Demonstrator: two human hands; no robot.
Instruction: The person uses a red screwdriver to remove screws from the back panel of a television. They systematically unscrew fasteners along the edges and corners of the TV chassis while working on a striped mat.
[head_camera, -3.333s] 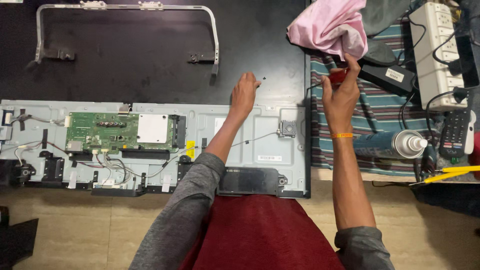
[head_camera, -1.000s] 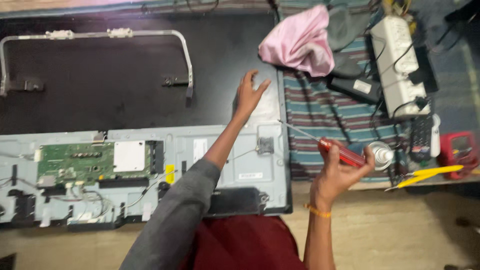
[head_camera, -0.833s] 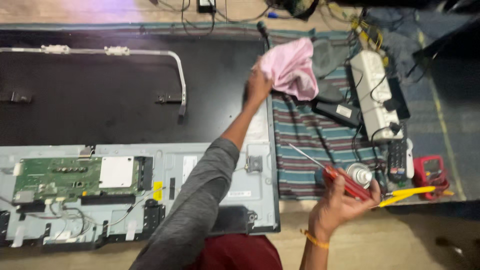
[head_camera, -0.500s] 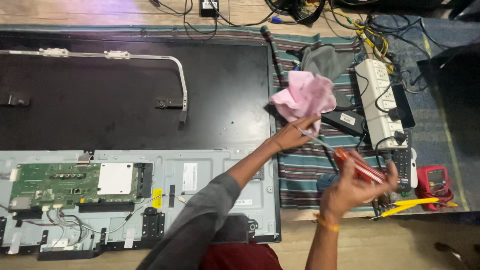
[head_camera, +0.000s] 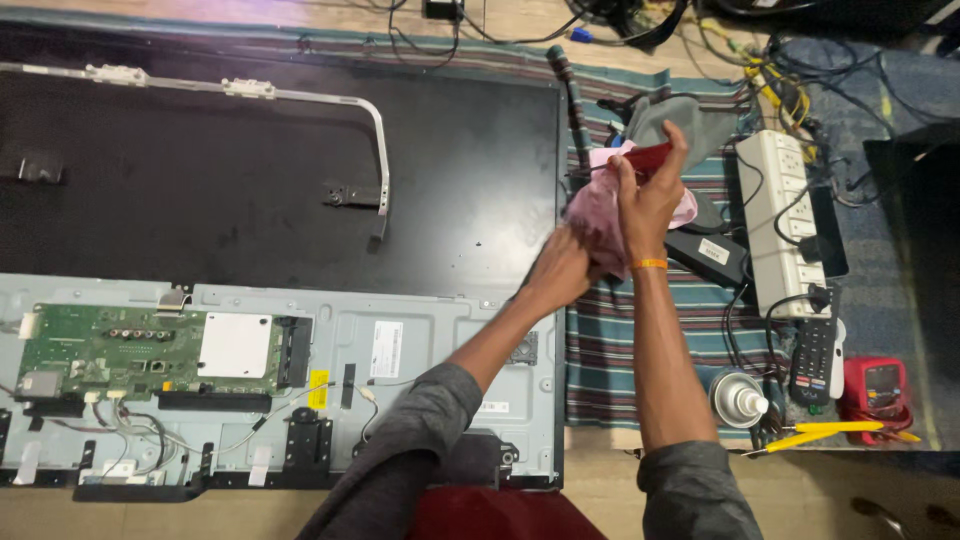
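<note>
My left hand (head_camera: 560, 268) grips a pink cloth (head_camera: 600, 215) from below, over the right edge of an opened flat television (head_camera: 420, 200) lying face down. My right hand (head_camera: 648, 195) holds a red-handled screwdriver (head_camera: 648, 158), its red handle showing at the fingers, and presses it into the pink cloth. The screwdriver's shaft is hidden in the cloth. Both hands meet above a striped mat (head_camera: 600, 340).
A green circuit board (head_camera: 110, 350) sits in the television's metal chassis at lower left. A white power strip (head_camera: 782, 220), black adapter (head_camera: 708, 255), remote control (head_camera: 815, 355), red multimeter (head_camera: 872, 385), spray can (head_camera: 738, 398) and yellow-handled tool (head_camera: 815, 435) lie at right. Tangled cables (head_camera: 700, 40) fill the top right.
My left hand took the pink cloth and drew it back toward me. My right hand rose from near the spray can with the screwdriver and met the cloth.
</note>
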